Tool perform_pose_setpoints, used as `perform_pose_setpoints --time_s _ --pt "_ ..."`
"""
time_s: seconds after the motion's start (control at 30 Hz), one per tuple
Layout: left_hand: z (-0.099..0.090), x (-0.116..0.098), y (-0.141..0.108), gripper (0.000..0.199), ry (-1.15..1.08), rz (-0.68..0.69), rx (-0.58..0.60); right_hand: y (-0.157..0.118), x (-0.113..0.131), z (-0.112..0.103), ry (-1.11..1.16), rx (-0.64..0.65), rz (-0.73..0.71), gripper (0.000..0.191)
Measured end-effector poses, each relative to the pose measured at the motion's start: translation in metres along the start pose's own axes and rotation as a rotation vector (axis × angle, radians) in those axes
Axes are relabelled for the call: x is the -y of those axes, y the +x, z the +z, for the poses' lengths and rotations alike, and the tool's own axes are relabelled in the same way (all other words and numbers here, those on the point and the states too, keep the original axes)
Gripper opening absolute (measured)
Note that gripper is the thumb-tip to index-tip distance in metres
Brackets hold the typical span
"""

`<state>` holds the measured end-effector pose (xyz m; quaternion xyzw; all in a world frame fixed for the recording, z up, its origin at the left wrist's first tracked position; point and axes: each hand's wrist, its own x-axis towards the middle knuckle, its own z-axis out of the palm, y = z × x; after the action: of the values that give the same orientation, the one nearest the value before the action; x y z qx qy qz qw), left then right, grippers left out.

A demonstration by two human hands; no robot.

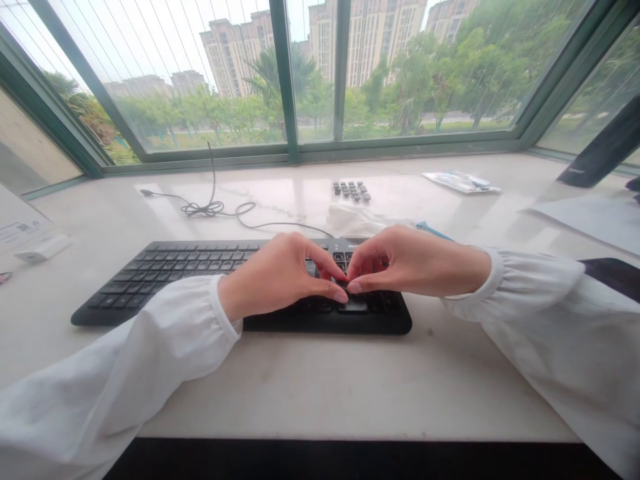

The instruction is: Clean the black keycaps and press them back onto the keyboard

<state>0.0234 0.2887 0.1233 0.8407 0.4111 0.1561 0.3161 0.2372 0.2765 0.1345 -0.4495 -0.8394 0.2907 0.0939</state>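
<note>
A black keyboard [165,273] lies across the pale stone surface. Over its right part, my left hand [293,277] and my right hand [400,263] meet at the fingertips, with thumbs and index fingers closed together on the keys. Whatever sits between the fingertips is too small and hidden to make out. Behind the keyboard, several loose black keycaps [353,191] are laid out in rows. A white cloth [367,220] lies just behind my right hand, beside a thin blue item [434,231].
The keyboard's cable [205,208] is bundled at the back left. A clear plastic packet [463,182] and white paper [593,219] lie to the right, with a dark object [603,150] near the window. At the left stands a white box [23,223].
</note>
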Motion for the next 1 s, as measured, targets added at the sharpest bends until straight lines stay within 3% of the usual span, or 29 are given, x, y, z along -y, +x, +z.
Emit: perform_pose_setpoints --time_s 0.43,0.8,1.0 --pt "0.002 0.001 -0.006 0.024 0.018 0.055 -0.046 -0.004 0.014 0.008 0.074 0.03 0.187 0.034" --pt "-0.001 -0.002 -0.005 0.022 -0.06 0.146 0.006 -0.005 0.012 0.006 0.104 0.065 0.167 0.03" --pt "-0.006 0.004 -0.002 0.025 0.001 0.093 -0.02 -0.003 0.015 0.007 0.103 0.017 0.213 0.034"
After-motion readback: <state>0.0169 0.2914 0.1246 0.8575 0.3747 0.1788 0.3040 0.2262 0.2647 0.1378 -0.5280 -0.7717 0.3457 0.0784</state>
